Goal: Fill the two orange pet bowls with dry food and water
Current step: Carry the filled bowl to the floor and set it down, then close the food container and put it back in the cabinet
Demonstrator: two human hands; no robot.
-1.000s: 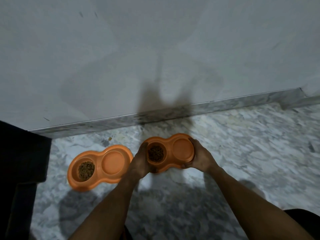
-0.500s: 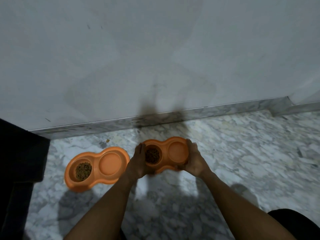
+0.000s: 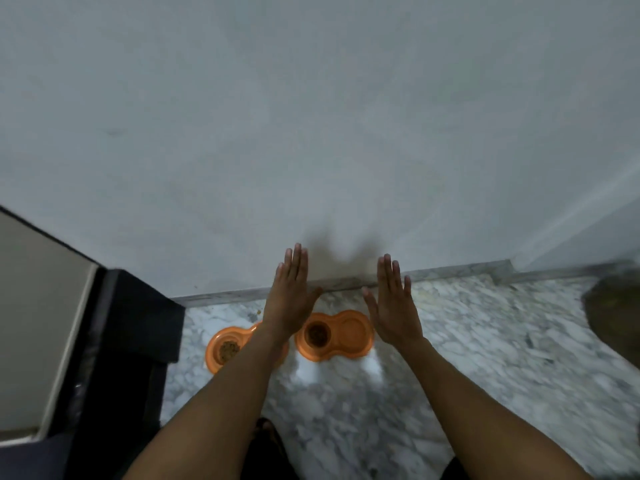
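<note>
Though empty, hands (image 3: 289, 301) (image 3: 394, 310) (fingers (image 3: 295, 263) straight) above figure-eight orange bowls (image 3: 350, 332) (image 3: 225, 351).

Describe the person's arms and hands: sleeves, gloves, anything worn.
The left hand and right hand are bare, no gloves. Both forearms are uncovered down to the frame's lower edge; no sleeve shows. No watch or bracelet at either wrist; the picture is too soft to rule out a thin ring.

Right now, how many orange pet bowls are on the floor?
2. The left bowl sits on the marble floor by the black cabinet, its right half hidden behind the left forearm. The right bowl sits beside it, fully visible.
</note>
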